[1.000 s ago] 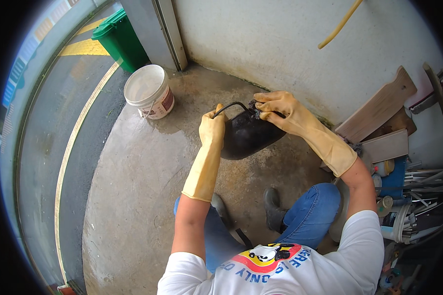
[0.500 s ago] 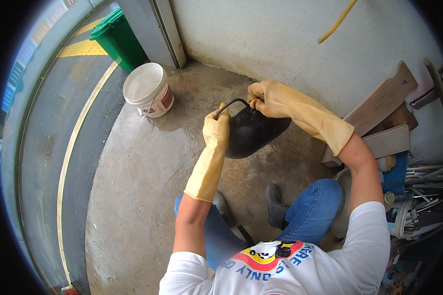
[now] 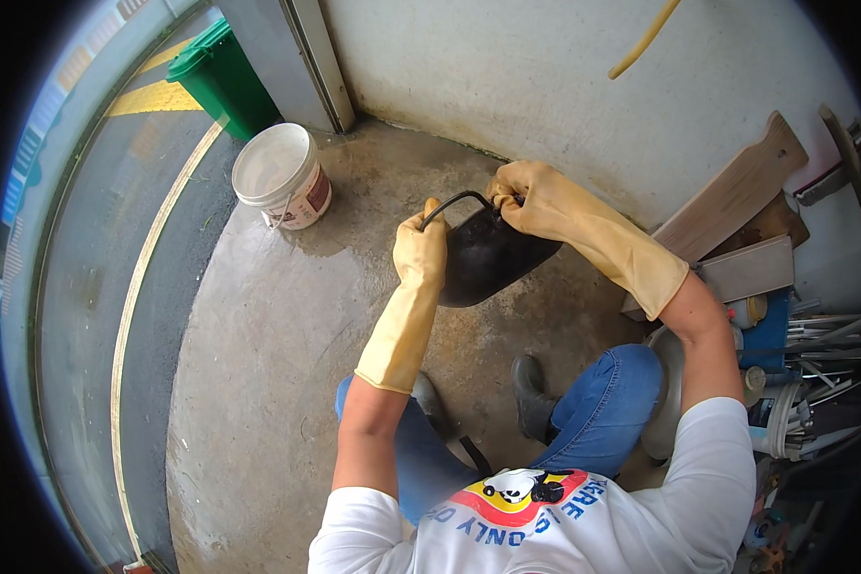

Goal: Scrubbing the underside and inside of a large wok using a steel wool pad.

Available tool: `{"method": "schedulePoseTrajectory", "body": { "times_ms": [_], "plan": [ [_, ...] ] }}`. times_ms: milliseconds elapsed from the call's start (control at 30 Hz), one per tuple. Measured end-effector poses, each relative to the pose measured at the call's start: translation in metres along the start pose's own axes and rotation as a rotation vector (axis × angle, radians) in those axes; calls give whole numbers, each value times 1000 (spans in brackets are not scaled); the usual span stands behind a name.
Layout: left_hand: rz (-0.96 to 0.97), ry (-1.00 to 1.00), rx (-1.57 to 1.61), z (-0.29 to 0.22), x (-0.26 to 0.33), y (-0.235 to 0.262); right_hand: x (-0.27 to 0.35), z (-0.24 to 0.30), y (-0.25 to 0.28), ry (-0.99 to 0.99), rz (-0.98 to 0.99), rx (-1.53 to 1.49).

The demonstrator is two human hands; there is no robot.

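Observation:
A black metal pan with a thin wire handle hangs over the wet concrete floor in front of me. My left hand, in a long yellow rubber glove, grips the pan's left rim by the handle's end. My right hand, gloved the same way, is closed on the pan's upper right rim where the handle meets it. The pan is tilted, its dark underside facing me. My knees in blue jeans and dark shoes show below it.
A white plastic bucket stands on the floor to the upper left, with a green bin behind it. Wooden boards lean on the white wall at right, above cluttered cans and tools. A yellow hose hangs on the wall.
Both hands have lifted the pan slightly up and away from me. My right hand has slid from the pan's right side toward the top rim by the handle.

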State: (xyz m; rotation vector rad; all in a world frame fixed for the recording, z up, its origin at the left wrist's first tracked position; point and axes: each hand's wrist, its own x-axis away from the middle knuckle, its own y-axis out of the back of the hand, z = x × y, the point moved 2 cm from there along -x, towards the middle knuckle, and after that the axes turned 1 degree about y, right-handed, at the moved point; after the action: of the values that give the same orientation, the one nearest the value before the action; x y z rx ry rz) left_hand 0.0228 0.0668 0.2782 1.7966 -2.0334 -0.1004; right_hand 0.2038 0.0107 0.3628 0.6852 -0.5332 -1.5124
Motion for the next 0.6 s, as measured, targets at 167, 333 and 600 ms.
{"method": "schedulePoseTrajectory", "body": {
  "times_ms": [167,333,600],
  "plan": [
    [-4,-4,8,1,-1,1,-2,-2,-1,-2,-16,-16],
    [4,6,29,-3,3,2,0,-6,-1,-75,-10,1],
    [3,36,89,3,-9,9,5,-18,14,-141,-135,-76]
  ]
}}
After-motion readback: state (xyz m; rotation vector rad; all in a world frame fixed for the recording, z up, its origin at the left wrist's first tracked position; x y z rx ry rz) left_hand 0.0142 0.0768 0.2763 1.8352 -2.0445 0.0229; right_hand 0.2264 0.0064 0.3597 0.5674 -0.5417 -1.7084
